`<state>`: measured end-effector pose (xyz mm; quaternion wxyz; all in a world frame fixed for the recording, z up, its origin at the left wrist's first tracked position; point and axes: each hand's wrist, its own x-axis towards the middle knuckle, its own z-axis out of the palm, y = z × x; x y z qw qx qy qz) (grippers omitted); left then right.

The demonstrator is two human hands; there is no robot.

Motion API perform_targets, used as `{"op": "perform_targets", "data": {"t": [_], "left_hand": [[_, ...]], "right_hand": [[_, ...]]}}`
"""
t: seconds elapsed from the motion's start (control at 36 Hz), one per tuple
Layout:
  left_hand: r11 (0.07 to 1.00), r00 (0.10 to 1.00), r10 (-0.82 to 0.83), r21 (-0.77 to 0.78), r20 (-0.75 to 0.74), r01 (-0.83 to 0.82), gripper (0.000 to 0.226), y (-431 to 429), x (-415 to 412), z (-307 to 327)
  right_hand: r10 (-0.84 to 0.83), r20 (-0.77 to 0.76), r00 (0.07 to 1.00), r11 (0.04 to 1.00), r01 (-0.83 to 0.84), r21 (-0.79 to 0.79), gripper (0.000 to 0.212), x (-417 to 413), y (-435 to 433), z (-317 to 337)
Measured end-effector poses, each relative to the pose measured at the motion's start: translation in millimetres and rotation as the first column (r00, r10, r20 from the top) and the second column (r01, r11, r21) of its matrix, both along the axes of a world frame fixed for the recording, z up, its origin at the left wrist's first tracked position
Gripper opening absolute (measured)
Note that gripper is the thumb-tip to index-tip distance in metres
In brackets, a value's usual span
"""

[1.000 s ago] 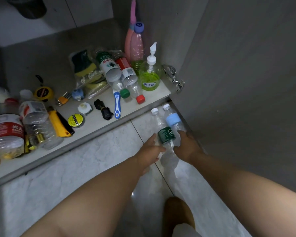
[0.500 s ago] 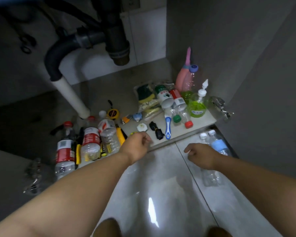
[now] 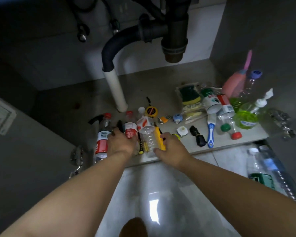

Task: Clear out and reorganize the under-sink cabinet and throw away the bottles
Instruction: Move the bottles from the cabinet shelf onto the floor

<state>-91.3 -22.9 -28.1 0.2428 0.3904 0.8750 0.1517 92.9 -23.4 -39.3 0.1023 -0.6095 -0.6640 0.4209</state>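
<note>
I am logging left hand (image 3: pixel 121 145) covering red-label bottle (image 3: pixel 130 130), right hand (image 3: pixel 173 148) touching clear bottle (image 3: pixel 149 139) beside it; cannot tell how the fingers (image 3: pixel 167 136) are set.

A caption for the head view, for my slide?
Left hand and right hand over plastic bottles at the front of the under-sink cabinet.

floor (image 3: pixel 147 189): glossy pale tile, light glare | cabinet (image 3: pixel 161 79): dim, grey | drain pipe (image 3: pixel 174 31): blk
</note>
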Motion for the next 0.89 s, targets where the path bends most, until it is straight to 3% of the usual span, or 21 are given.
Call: {"op": "perform_targets", "data": {"t": [0.17,0.25,0.39,0.5,0.58,0.64,0.69,0.81,0.89], "left_hand": [[0.998,0.989,0.048,0.025,0.143,-0.052,0.056,2,-9,-12],[0.996,0.979,0.075,0.027,0.188,-0.081,0.051,-1,-12,-12],[0.987,0.941,0.1,0.085,0.323,-0.134,0.061,-11,-13,-8],[0.966,0.835,0.072,0.169,0.545,-0.194,0.076,-24,-8,3],[0.992,0.721,-0.062,0.122,0.69,-0.031,0.064,-35,-1,15],[0.992,0.575,-0.106,0.045,0.811,0.12,0.062,-41,11,22],[0.958,0.473,-0.139,-0.003,0.87,0.285,0.064,-42,29,29],[0.749,0.413,-0.261,-0.087,0.873,0.657,0.064,-38,73,42],[0.546,0.404,-0.333,-0.174,0.852,0.819,0.065,-34,112,41]], "right_hand": [[-0.13,0.251,0.959,0.991,0.12,0.057,0.09,-55,8,-2],[-0.168,0.318,0.933,0.986,0.153,0.07,0.089,-64,9,-3],[-0.185,0.294,0.938,0.982,0.189,0.016,0.076,-63,9,-5],[-0.174,0.128,0.976,0.981,0.183,-0.065,0.07,-41,10,8],[-0.112,-0.09,0.99,0.984,0.099,-0.145,0.058,4,5,26],[-0.099,-0.234,0.967,0.966,0.036,-0.258,0.046,46,-3,37],[-0.107,-0.277,0.955,0.926,-0.006,-0.378,0.044,90,-13,47],[-0.111,-0.178,0.978,0.84,-0.003,-0.543,0.057,166,-43,50],[-0.103,-0.122,0.987,0.727,-0.009,-0.686,0.067,210,-67,42]]}}
